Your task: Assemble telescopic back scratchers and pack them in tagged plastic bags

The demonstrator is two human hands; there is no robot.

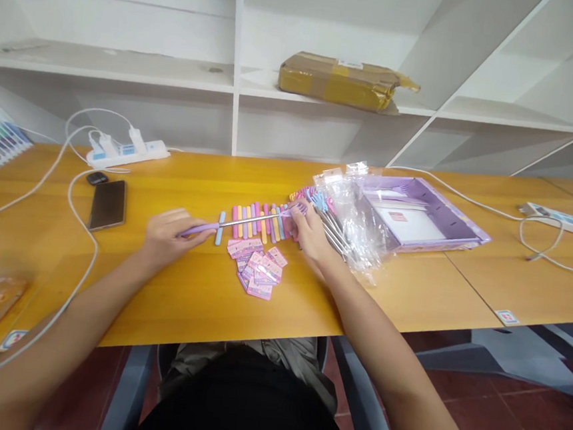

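My left hand (170, 233) is closed round the purple handle of an extended back scratcher (240, 222) with a thin metal rod. At its other end, the fingers of my right hand (308, 229) pinch the light purple head. Beneath the rod lies a row of short pink, yellow, blue and purple handles (249, 230), with one blue handle (220, 228) set apart on the left. Overlapping pink-and-purple printed cards (261, 274) lie in front of the row. Beside my right hand is a heap of metal rods (332, 231) with colourful heads, partly hidden by the hand.
Clear plastic bags (360, 225) lie against an open purple box (445, 239) on the right. A phone (109, 205), power strip (128, 154) and white cables are on the left. A taped carton (338, 80) sits on the shelf behind the table (178, 306).
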